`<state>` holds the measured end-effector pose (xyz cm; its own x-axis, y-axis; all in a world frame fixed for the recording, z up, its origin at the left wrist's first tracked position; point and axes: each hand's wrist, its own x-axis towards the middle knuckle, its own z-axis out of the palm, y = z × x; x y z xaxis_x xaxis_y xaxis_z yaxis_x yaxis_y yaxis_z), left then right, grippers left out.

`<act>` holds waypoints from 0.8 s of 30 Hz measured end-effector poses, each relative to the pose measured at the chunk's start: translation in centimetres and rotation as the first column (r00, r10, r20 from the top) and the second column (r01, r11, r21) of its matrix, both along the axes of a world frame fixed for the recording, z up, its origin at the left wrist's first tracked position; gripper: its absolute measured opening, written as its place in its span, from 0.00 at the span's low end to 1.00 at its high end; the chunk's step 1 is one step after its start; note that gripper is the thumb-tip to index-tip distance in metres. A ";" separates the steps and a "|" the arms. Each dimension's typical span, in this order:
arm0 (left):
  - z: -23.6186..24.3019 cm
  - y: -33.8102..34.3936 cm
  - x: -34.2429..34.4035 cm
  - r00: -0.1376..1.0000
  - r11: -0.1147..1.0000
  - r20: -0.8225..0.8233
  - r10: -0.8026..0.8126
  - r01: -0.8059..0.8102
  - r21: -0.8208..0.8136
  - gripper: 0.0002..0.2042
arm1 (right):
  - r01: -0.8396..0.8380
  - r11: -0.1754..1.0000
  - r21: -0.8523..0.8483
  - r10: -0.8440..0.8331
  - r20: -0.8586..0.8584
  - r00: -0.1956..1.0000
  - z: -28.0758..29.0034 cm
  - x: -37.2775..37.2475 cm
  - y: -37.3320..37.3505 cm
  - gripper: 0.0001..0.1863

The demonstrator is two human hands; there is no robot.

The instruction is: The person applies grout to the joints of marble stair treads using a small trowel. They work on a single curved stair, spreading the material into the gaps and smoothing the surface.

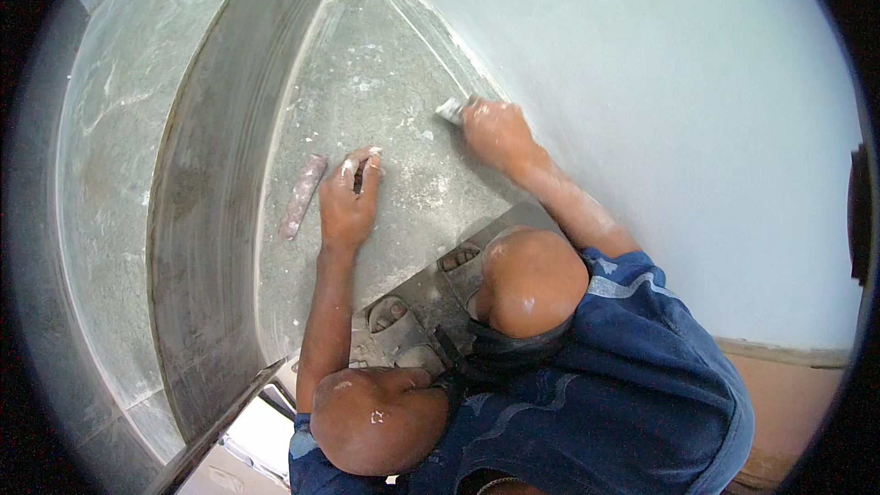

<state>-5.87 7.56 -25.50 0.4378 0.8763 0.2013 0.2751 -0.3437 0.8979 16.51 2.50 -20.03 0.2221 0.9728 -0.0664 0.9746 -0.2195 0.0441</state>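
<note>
My right hand is closed around a small flat scraper smeared with white. Its blade points left, low over the grey floor, close to where the floor meets the pale wall. To the left, my left hand is closed, with the thumb and fingertips drawn together and white paste on them. Whatever it pinches, if anything, is too small to make out. Beside that hand, on the floor, lies a narrow purplish strip dusted with white; the hand does not hold it.
A smooth pale wall rises along the right. On the left, a dark grey curved band borders the floor, which carries white specks and smears. My bent knees and sandalled feet are close below my hands. A dark edge crosses the lower left.
</note>
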 end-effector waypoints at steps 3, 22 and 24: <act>0.1 -0.4 -0.9 0.992 0.994 0.079 0.096 -0.092 -0.050 0.12 | -0.280 0.957 -0.077 0.259 -0.205 0.944 1.8 -2.3 -1.1 0.10; 3.7 -0.7 -7.2 0.922 0.950 -0.245 0.301 -0.265 0.168 0.19 | -0.368 0.907 -0.205 0.308 -0.273 0.911 2.7 -2.3 1.9 0.16; 1.9 -0.4 -7.6 0.889 0.938 -0.346 0.301 -0.211 0.275 0.21 | -0.337 0.936 -0.105 0.314 -0.190 0.930 2.1 -1.4 2.9 0.15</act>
